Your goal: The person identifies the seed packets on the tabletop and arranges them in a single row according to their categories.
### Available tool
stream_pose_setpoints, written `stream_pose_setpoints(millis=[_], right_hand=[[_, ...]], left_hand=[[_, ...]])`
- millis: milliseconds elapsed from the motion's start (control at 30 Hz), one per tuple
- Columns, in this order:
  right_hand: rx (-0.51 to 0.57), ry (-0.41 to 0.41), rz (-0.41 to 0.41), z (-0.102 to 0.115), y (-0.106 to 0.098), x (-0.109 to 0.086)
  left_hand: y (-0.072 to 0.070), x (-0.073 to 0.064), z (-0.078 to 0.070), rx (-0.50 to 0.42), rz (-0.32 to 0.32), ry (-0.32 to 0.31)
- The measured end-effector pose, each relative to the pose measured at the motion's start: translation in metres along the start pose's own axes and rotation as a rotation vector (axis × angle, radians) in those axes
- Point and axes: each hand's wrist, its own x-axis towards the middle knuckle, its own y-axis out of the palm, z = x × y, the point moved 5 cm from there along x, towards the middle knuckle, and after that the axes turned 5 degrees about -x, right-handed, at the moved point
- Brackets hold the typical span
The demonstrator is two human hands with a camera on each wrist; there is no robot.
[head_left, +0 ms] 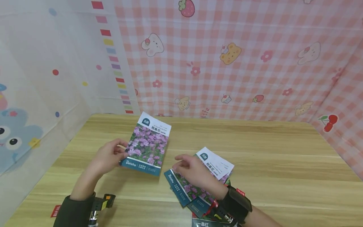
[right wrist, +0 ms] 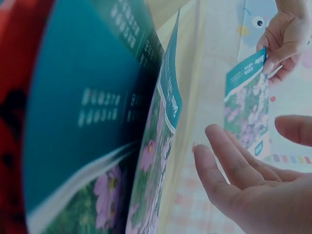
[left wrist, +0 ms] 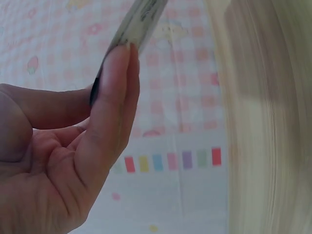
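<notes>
My left hand [head_left: 109, 156] pinches the left edge of a flower seed packet [head_left: 148, 145] between thumb and fingers. The packet is tilted up above the table, its pink-purple flower picture and teal bottom band facing me. Edge-on in the left wrist view, the same packet [left wrist: 139, 22] sits between thumb and fingertips. My right hand [head_left: 195, 171] is over a fanned pile of similar seed packets [head_left: 216, 162], covering part of them. Its fingers [right wrist: 234, 163] are loosely bent with nothing between them in the right wrist view.
Beneath the pile, a packet with a dark label [head_left: 201, 224] pokes out at the front. The wooden table [head_left: 269, 164] meets a pink checked cloth [head_left: 241, 78] at the back and a white printed cloth [head_left: 71, 94] at left. Black straps [head_left: 236, 205] circle both wrists.
</notes>
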Motion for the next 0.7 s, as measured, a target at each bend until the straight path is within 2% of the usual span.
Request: stream_pose_setpoints(millis=[233, 367, 533, 700], right_hand=[[-0.033, -0.065, 0.108, 0.005, 0.014, -0.003], [-0.081, -0.122, 0.121, 0.009, 0.019, -0.005], [-0.196, -0.176, 0.122, 0.014, 0.022, -0.007], [-0.306, -0.232, 0.135, 0.017, 0.026, -0.009]], left_hand=[[-0.014, 0.001, 0.015, 0.139, -0.004, -0.028], [-0.021, 0.001, 0.026, 0.173, 0.011, -0.059], [-0.028, 0.001, 0.040, 0.176, 0.025, -0.110], [-0.033, 0.000, 0.056, 0.112, 0.051, -0.187]])
